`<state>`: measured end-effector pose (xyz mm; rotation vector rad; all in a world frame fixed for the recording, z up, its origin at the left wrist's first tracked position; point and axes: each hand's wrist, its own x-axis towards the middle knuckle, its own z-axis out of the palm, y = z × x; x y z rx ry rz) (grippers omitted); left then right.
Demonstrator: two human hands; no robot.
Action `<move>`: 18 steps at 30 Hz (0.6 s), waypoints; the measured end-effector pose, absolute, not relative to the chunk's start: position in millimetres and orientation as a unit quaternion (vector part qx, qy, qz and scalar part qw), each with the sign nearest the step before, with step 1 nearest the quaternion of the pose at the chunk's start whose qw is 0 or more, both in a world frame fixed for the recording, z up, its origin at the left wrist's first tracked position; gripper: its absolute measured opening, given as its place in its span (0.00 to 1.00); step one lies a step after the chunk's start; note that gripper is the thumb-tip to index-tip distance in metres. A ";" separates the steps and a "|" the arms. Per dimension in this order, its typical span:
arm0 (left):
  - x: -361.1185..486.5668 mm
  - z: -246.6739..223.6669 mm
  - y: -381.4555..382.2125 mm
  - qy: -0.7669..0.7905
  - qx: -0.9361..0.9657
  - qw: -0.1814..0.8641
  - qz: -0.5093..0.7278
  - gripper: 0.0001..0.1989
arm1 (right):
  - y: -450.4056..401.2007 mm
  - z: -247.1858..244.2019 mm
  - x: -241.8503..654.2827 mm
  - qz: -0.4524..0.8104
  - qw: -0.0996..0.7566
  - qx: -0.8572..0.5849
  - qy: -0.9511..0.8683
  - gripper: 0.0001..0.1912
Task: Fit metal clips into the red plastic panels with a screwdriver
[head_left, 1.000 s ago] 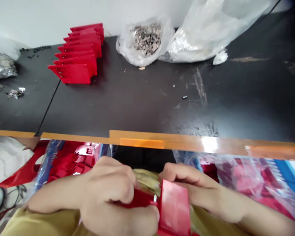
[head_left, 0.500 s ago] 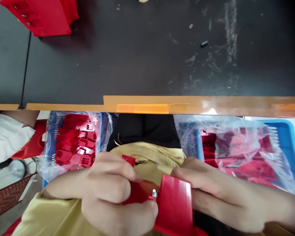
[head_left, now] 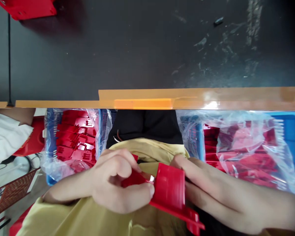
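The left hand [head_left: 118, 180] is clenched in a pinch around the narrow end of a flat red plastic bracket [head_left: 168, 186], its thumb and fingers closed on the part, with a small silver metal piece [head_left: 151, 178] showing just beyond the fingertips. The right hand [head_left: 218, 193] grips the bracket's wide panel from the other side, its fingers running along the panel's edge. The bracket sits between the two hands, tilted, above a yellow shirt [head_left: 88, 216].

Beyond and left of the left hand is a blue plastic basket [head_left: 50, 141] of red plastic parts [head_left: 75, 137] under clear plastic film. Beyond and right of the right hand is a second blue plastic basket [head_left: 291, 137], also holding red parts under film. Farther ahead of both hands runs the dark bench [head_left: 113, 49] with its orange edge strip [head_left: 142, 104]. Past the left hand, at the far corner of the view, a red bracket [head_left: 22, 6] lies on the bench.
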<state>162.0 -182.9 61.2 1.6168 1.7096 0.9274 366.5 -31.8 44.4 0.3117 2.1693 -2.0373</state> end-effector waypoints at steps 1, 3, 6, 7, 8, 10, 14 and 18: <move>160.4 60.2 -183.4 0.633 0.607 0.317 0.362 0.17 | -30.9 44.7 365.1 -0.683 0.083 0.108 0.718 0.07; 158.8 58.4 -184.5 0.621 0.606 0.331 0.372 0.16 | -28.8 44.6 363.5 -0.689 0.101 0.113 0.709 0.06; 159.6 56.2 -184.3 0.627 0.620 0.306 0.359 0.15 | -25.9 43.2 364.5 -0.690 0.109 0.119 0.705 0.05; 160.2 55.3 -183.4 0.627 0.624 0.302 0.355 0.15 | -25.1 42.6 365.2 -0.689 0.110 0.122 0.706 0.04; 160.6 54.4 -182.1 0.626 0.627 0.305 0.350 0.15 | -24.4 42.1 365.8 -0.689 0.109 0.125 0.705 0.04; 160.4 51.8 -178.8 0.627 0.622 0.318 0.345 0.14 | -23.2 41.3 366.0 -0.692 0.108 0.137 0.700 0.05; 157.5 45.9 -172.5 0.622 0.608 0.352 0.346 0.15 | -22.7 39.7 362.1 -0.731 0.114 0.171 0.651 0.10; 164.0 45.7 -172.7 0.608 0.611 0.370 0.346 0.14 | -27.2 35.8 359.0 -0.772 0.130 0.190 0.592 0.10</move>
